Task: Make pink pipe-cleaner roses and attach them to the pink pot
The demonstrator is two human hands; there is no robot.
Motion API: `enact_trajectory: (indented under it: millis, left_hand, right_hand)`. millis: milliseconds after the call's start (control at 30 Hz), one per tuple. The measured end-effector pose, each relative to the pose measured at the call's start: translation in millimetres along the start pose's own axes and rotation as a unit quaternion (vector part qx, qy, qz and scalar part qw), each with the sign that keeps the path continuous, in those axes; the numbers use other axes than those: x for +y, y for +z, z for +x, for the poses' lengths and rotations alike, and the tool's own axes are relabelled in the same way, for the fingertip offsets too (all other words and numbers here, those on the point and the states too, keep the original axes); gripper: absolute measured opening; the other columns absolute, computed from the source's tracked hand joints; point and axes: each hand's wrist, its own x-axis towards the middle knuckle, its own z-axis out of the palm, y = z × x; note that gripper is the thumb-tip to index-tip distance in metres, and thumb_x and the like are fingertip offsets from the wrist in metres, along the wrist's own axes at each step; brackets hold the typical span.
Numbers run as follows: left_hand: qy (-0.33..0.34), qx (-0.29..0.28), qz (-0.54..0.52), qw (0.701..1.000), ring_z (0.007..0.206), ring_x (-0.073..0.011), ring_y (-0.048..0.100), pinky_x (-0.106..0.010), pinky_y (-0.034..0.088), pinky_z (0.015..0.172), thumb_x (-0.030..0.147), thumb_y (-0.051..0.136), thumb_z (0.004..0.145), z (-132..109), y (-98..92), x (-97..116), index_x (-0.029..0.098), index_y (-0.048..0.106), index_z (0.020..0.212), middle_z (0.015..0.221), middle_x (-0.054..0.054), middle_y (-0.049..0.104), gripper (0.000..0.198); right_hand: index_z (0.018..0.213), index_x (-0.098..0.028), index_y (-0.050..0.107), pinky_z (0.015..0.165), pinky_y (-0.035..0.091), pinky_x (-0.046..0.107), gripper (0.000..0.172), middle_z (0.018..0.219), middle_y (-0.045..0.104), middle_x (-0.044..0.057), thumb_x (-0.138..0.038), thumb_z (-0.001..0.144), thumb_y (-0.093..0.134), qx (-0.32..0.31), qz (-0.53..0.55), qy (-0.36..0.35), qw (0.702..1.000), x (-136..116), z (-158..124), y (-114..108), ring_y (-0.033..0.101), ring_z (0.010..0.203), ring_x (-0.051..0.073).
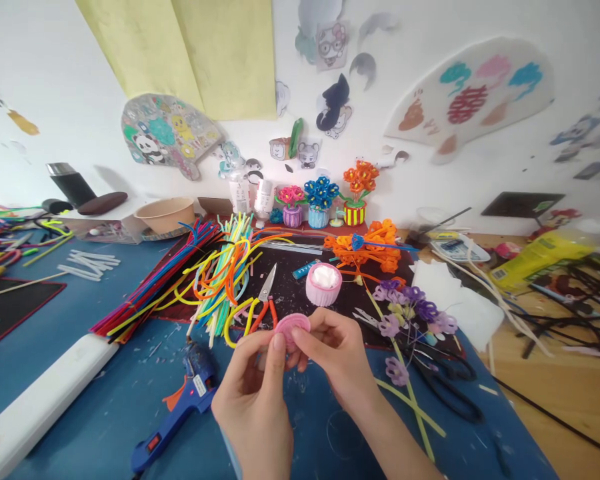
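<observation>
A round pink coiled disc (294, 325) is pinched between my two hands, above the near middle of the table. My left hand (260, 387) grips its left edge between thumb and fingers. On the right edge, the thumb and fingers of my right hand (337, 350) close on the same disc. Just beyond my hands stands a small pink ribbed pot (323, 292) with white filling. Scissors with yellow and red handles (254, 319) lie open to the left of the pot. A blue glue gun (183, 400) rests to the left of my left hand.
Bundles of coloured pipe cleaners (167, 270) lie left of centre, near a long white bar (45, 400). Purple flowers (410, 303) and black-handled scissors (447, 380) are at the right. Small flower pots (319, 215) line the wall behind orange flowers (373, 248).
</observation>
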Motion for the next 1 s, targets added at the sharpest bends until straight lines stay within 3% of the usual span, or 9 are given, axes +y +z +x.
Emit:
enact_trajectory:
  millis: [133, 200, 367, 567, 733, 1000]
  left_hand:
    - [-0.041, -0.028, 0.005, 0.999, 0.058, -0.0104, 0.057, -0.018, 0.049, 0.052, 0.032, 0.076, 0.081, 6, 3.4, 4, 0.021, 0.072, 0.083, 0.071, 0.002, 0.068, 0.011]
    - [-0.059, -0.076, 0.038, 0.995, 0.058, -0.0104, 0.055, -0.018, 0.048, 0.053, 0.034, 0.076, 0.08, 14, 2.1, 6, 0.02, 0.072, 0.081, 0.066, 0.003, 0.065, 0.014]
    - [-0.097, -0.178, 0.109, 0.973, 0.056, -0.0091, 0.05, -0.017, 0.044, 0.052, 0.036, 0.079, 0.076, 35, 0.7, 11, 0.018, 0.072, 0.076, 0.064, 0.002, 0.063, 0.02]
    - [-0.083, -0.218, 0.138, 0.963, 0.054, -0.0102, 0.05, -0.018, 0.04, 0.048, 0.037, 0.078, 0.075, 46, 8.3, 3, 0.017, 0.073, 0.075, 0.06, 0.001, 0.062, 0.02]
    - [-0.077, -0.242, 0.128, 0.959, 0.054, -0.0117, 0.054, -0.019, 0.042, 0.049, 0.036, 0.078, 0.074, 51, 16.5, -6, 0.018, 0.073, 0.075, 0.061, 0.0, 0.066, 0.019]
    - [-0.119, -0.256, 0.1, 0.954, 0.056, -0.0105, 0.053, -0.018, 0.04, 0.048, 0.036, 0.079, 0.073, 58, 20.6, -14, 0.016, 0.074, 0.075, 0.064, -0.001, 0.067, 0.02]
  right_hand:
    - [0.067, -0.017, 0.067, 0.043, 0.052, 0.022, 0.027, 0.061, 0.071, 0.001, -0.037, 0.071, 0.085, -0.033, -0.015, 0.021, 0.999, -7, 4, -7, 0.067, 0.05, 0.015]
    - [0.069, -0.017, 0.069, 0.043, 0.051, 0.021, 0.027, 0.062, 0.071, 0.002, -0.038, 0.068, 0.086, -0.048, -0.039, 0.032, 0.998, -13, 7, -13, 0.067, 0.05, 0.015]
    - [0.083, -0.018, 0.075, 0.043, 0.044, 0.019, 0.026, 0.066, 0.07, 0.0, -0.037, 0.069, 0.086, -0.015, -0.133, 0.039, 0.99, -26, 13, -30, 0.063, 0.051, 0.012]
    - [0.07, -0.016, 0.069, 0.041, 0.037, 0.019, 0.032, 0.05, 0.055, -0.005, -0.046, 0.071, 0.083, -0.021, -0.173, 0.065, 0.983, -27, 17, -38, 0.048, 0.041, 0.008]
    - [0.083, -0.016, 0.074, 0.042, 0.039, 0.019, 0.033, 0.06, 0.063, -0.001, -0.046, 0.073, 0.082, 0.01, -0.171, 0.06, 0.983, -25, 21, -44, 0.054, 0.046, 0.009]
    - [0.071, -0.015, 0.073, 0.041, 0.039, 0.019, 0.035, 0.057, 0.06, -0.003, -0.044, 0.062, 0.089, 0.035, -0.128, 0.049, 0.99, -21, 26, -46, 0.051, 0.044, 0.008]
